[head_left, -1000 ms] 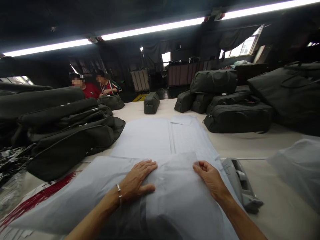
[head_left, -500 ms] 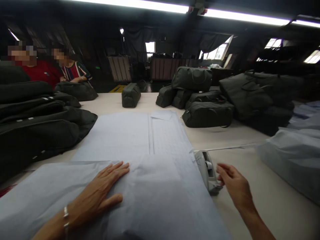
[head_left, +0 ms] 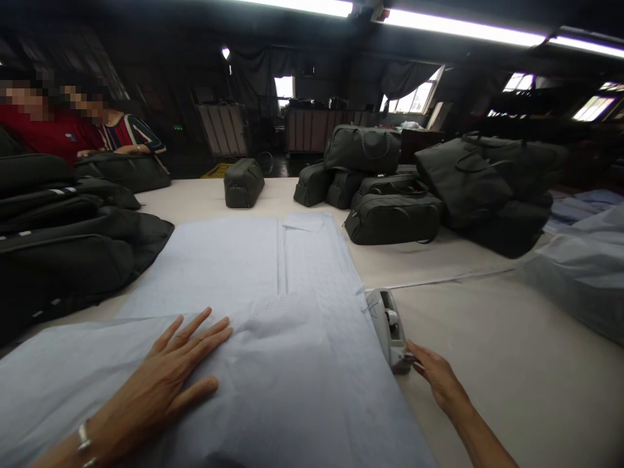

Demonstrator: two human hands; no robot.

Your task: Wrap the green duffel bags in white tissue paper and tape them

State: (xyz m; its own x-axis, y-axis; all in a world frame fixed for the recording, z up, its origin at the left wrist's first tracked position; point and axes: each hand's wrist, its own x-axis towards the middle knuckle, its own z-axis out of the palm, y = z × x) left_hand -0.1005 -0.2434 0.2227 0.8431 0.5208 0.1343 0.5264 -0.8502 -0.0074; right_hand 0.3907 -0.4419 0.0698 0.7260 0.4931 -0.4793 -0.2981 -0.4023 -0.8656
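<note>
My left hand (head_left: 168,370) lies flat, fingers spread, on a large sheet of thin white wrapping paper (head_left: 287,390). Beneath and beyond that sheet is a stack of similar pale sheets (head_left: 214,260). A grey desktop tape dispenser (head_left: 389,335) stands at the right edge of the paper. At the dispenser's near end, my right hand (head_left: 436,377) has thumb and fingers pinched together, touching it. Whatever is between those fingertips is too small to make out.
Dark green duffel bags are piled at the back right (head_left: 394,218), with one bag (head_left: 244,183) alone at the far middle. Flat dark bags (head_left: 73,260) are heaped at left. Two people stand behind the far left bags. Translucent wrapping (head_left: 580,273) lies at right.
My right hand has moved in to the near end of the tape dispenser. My left hand stays on the paper, its fingers spread wider. The whole view has shifted slightly.
</note>
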